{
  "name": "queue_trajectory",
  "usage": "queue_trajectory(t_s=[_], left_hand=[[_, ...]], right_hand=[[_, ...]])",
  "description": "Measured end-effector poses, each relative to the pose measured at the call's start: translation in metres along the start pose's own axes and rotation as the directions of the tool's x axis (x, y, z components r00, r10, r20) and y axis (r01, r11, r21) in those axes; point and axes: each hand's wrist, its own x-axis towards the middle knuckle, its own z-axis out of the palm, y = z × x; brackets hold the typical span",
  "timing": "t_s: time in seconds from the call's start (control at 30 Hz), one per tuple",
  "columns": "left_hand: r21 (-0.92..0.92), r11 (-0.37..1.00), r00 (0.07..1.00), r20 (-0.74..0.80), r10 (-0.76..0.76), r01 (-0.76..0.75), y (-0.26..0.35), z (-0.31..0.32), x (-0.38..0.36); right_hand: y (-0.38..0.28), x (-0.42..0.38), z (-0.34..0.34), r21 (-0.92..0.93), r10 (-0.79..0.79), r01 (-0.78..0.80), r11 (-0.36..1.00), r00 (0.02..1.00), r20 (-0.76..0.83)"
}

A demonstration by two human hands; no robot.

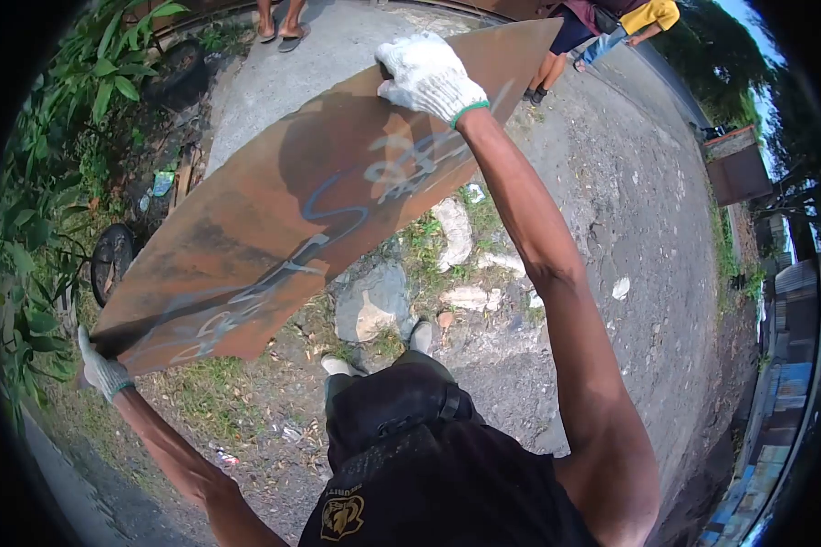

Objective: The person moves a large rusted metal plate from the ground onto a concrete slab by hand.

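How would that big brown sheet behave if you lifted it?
The brown sheet is probably stiff, since it spans from the left hand to the right hand without folding. Its rusty-looking surface suggests metal, so it may be fairly heavy.

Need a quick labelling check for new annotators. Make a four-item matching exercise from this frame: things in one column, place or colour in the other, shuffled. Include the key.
Things
1. sheet
2. left hand
3. right hand
4. shirt

Places and colours
A. black, with a gold emblem
B. on the sheet's upper edge
C. mostly rusty brown
D. at the sheet's end, far left of the picture

Pairs: 1-C, 2-D, 3-B, 4-A
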Motion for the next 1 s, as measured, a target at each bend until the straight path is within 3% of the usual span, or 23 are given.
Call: queue_trajectory(t_s=[0.07,0.2,0.3,0.43,0.7,0.9,1.0], left_hand=[[0.095,0.993,0.997,-0.019,-0.068,0.07,0.01,0.008,-0.013],[0.252,0.967,0.99,-0.116,0.08,-0.049,0.011,0.015,-0.019],[0.263,0.957,0.991,-0.022,0.135,-0.124,0.014,0.019,-0.029],[0.28,0.957,0.995,-0.049,0.089,-0.072,-0.004,0.016,0.014],[0.292,0.957,0.996,-0.091,0.022,0.006,0.002,0.028,0.012],[0.29,0.956,0.998,-0.042,0.045,-0.031,-0.001,0.028,0.015],[0.347,0.938,0.993,-0.094,0.065,-0.028,0.001,0.031,0.016]], right_hand=[[-0.006,0.001,-0.006,0.015,0.058,-0.058,0.998,0.998,0.013],[-0.014,0.008,-0.014,-0.04,0.112,-0.108,0.993,0.986,0.125],[-0.017,0.009,-0.006,-0.04,0.14,-0.137,0.99,0.986,0.087],[-0.024,0.014,-0.005,-0.056,0.177,-0.173,0.983,0.981,0.08],[-0.033,0.024,0.001,-0.085,0.232,-0.224,0.971,0.967,0.109],[-0.039,0.028,-0.003,-0.102,0.272,-0.261,0.96,0.955,0.121],[-0.039,0.031,0.0,-0.094,0.268,-0.26,0.961,0.959,0.095]])
